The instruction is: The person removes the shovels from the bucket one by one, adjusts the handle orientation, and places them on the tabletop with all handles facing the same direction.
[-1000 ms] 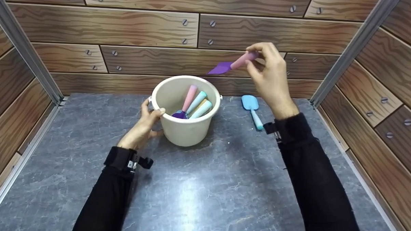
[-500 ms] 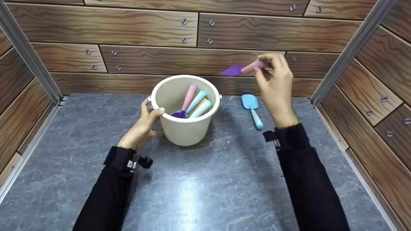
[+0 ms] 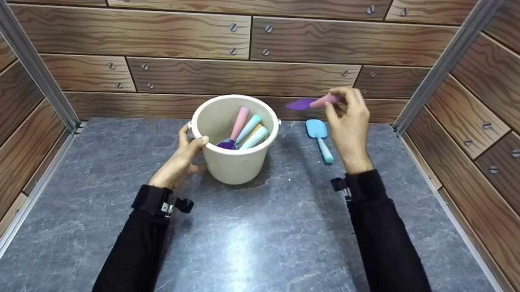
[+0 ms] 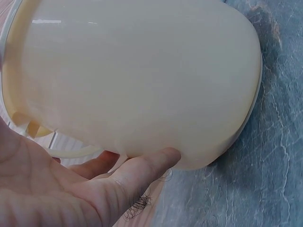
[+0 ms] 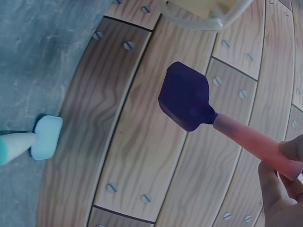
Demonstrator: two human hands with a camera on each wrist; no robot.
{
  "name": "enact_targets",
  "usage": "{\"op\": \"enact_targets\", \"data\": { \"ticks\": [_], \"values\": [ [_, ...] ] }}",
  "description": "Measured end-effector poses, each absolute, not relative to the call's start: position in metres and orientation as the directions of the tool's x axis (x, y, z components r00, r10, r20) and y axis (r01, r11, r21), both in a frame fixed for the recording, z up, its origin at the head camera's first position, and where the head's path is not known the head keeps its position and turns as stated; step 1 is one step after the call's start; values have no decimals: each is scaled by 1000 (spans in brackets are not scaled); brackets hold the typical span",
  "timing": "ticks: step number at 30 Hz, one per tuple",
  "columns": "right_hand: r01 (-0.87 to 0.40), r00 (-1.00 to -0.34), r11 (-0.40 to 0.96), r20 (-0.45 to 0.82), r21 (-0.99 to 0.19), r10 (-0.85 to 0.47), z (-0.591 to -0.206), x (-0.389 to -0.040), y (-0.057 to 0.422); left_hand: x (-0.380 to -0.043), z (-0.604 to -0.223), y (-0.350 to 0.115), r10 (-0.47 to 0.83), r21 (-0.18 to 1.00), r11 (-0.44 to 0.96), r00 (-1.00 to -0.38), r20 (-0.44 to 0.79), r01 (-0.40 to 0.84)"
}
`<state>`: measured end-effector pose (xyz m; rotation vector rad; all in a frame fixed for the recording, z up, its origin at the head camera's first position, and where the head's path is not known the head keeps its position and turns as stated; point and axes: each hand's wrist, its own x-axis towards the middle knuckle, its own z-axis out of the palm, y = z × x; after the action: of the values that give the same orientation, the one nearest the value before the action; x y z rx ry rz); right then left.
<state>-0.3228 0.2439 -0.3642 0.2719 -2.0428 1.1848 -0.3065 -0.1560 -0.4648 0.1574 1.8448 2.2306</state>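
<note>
In the head view my left hand (image 3: pixel 179 158) holds a cream plastic bucket (image 3: pixel 235 169) at its left side, thumb over the rim and other fingers against the outer wall. My right hand (image 3: pixel 349 127) pinches the pink handle of a small spatula with a purple blade (image 3: pixel 300 104). It hangs in the air to the right of the bucket, blade pointing left. In the right wrist view the whole purple blade (image 5: pixel 185 97) shows. Inside the bucket stand a pink handle (image 3: pixel 240 123) and light blue handles (image 3: pixel 256 138), their lower ends partly hidden.
A light blue spatula (image 3: pixel 317 130) lies on the grey marbled table (image 3: pixel 248 232), right of the bucket and below the right hand. Wood-patterned walls (image 3: pixel 186 35) with metal corner posts (image 3: pixel 444 61) close off the back and sides.
My right hand has moved down and to the right with the purple-bladed spatula, away from the bucket. My left hand and the bucket have stayed in place.
</note>
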Motion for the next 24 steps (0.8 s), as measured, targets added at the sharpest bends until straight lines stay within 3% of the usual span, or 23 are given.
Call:
{"op": "enact_targets", "data": {
  "ticks": [24],
  "values": [
    [-450,-734,585,653,-675,188,-415,-328,257,-309,-466,-155,236,980,-161,-968,-81,-121]
  ]
}}
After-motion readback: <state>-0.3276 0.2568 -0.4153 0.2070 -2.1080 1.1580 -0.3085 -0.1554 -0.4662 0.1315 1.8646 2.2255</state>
